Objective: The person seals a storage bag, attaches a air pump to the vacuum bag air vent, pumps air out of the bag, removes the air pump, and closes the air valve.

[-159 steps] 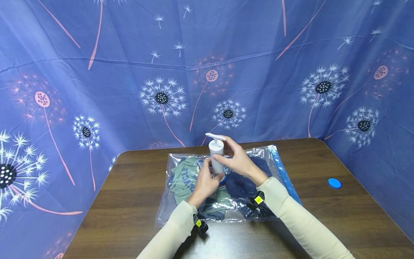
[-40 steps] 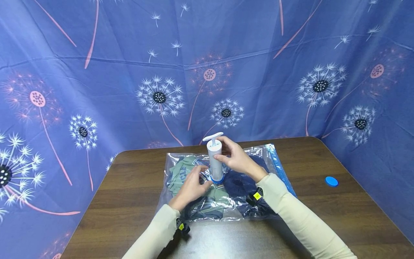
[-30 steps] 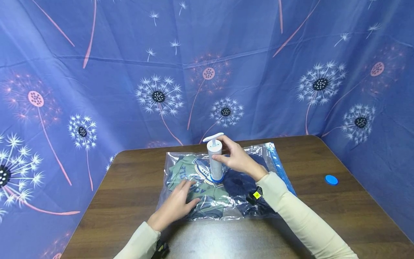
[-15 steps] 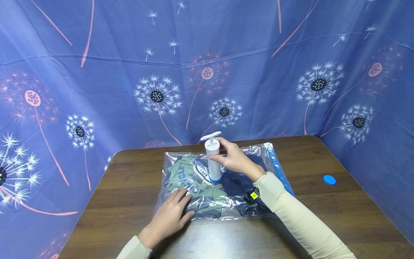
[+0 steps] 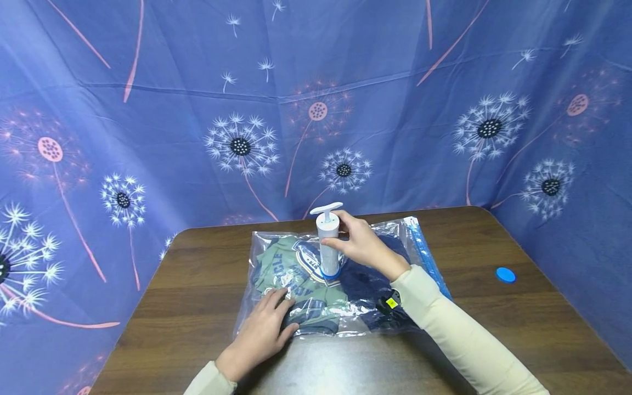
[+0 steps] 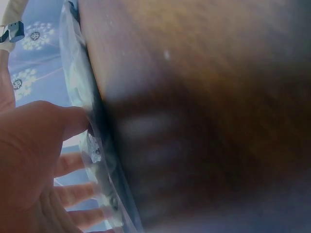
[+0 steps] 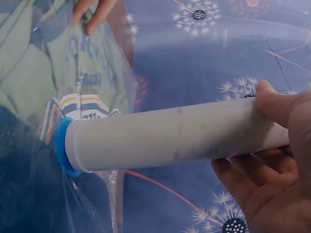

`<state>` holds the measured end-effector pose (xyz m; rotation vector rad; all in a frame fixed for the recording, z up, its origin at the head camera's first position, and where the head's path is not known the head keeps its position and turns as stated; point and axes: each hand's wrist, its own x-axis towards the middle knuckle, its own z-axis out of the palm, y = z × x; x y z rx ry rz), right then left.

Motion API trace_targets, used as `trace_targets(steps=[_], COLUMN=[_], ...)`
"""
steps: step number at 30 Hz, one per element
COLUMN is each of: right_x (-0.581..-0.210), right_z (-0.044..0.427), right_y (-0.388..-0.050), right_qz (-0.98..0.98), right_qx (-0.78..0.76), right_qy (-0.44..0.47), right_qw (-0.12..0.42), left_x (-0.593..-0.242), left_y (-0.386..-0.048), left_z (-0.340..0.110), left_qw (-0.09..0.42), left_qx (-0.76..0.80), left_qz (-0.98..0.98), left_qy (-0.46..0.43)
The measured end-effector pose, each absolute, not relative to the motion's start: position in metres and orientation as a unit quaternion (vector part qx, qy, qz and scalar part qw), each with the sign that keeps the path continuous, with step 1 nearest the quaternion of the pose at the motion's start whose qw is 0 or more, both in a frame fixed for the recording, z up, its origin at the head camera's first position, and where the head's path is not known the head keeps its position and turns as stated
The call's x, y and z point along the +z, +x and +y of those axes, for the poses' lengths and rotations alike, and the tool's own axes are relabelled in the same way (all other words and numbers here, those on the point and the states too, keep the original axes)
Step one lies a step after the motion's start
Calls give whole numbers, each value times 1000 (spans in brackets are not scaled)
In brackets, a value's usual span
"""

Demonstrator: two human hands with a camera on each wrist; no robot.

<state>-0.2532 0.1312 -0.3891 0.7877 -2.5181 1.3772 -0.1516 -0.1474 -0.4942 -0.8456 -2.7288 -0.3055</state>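
Note:
A white hand pump (image 5: 328, 249) with a T-shaped handle (image 5: 326, 209) stands upright on the blue valve ring (image 7: 63, 146) of a clear vacuum storage bag (image 5: 353, 327). Inside the bag lie a green printed shirt (image 5: 281, 263) and dark navy clothing (image 5: 365, 277). My right hand (image 5: 362, 241) grips the upper part of the pump's barrel, thumb on the near side. At the bag's front left corner, my left hand (image 5: 261, 329) rests on the plastic with its fingers spread. The left wrist view shows the thumb and fingertips of that hand touching the bag's edge.
A blue round cap (image 5: 506, 275) lies on the wooden table (image 5: 187, 291) right of the bag. The bag's blue zip edge (image 5: 427, 255) runs along its right side. Behind the table hangs a blue dandelion-print cloth (image 5: 187, 120).
My left hand has let go of the pump's base and moved down and left onto the bag's front left corner. The right hand still holds the pump, which stays in place.

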Motion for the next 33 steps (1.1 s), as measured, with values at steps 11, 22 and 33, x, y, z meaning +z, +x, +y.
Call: trace_targets(steps=[11, 22, 33], right_x=[-389, -386, -389], right_z=[129, 126, 126], right_y=[-251, -253, -251], right_qz=[-848, -853, -854], right_qx=[461, 455, 460], right_qy=[241, 240, 231], right_qw=[100, 87, 77], left_x=[-492, -480, -470], left_y=[-149, -162, -175], left_z=[-146, -151, -132], left_qw=[145, 135, 76], left_qx=[-92, -103, -102], left_qz=[-942, -932, -940], left_qy=[-289, -319, -317])
